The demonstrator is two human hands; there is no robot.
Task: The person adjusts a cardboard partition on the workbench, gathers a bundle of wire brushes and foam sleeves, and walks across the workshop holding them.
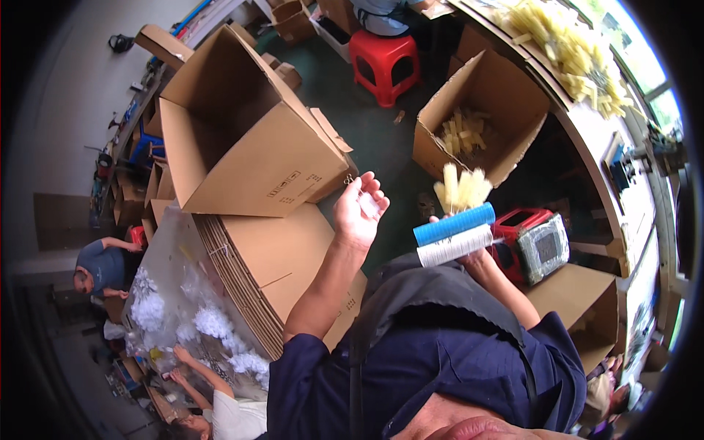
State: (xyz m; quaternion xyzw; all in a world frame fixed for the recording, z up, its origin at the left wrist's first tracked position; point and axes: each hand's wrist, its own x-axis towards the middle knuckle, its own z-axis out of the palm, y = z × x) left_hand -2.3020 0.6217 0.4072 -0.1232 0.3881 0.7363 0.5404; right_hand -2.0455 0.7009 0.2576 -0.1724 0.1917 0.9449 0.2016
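Observation:
My left hand (359,210) is raised palm up beside the large open carton, with its fingers curled in. A small pale, translucent piece (370,207) lies in its grip, and a thin wire loop (348,178) shows by the fingertips. My right hand, mostly hidden, is behind a blue ribbed cylinder (455,224) and a white one (455,246), which look like round brushes lying side by side. Pale yellow brushes (463,188) stick up beyond them, apparently from the same grip.
A large open carton (253,172) stands on flattened cardboard (275,253) at left. Another carton (480,110) with yellow brushes is ahead, near a red stool (384,64). A red machine (532,242) stands at right. Co-workers sit around; one works over white tufts (213,323).

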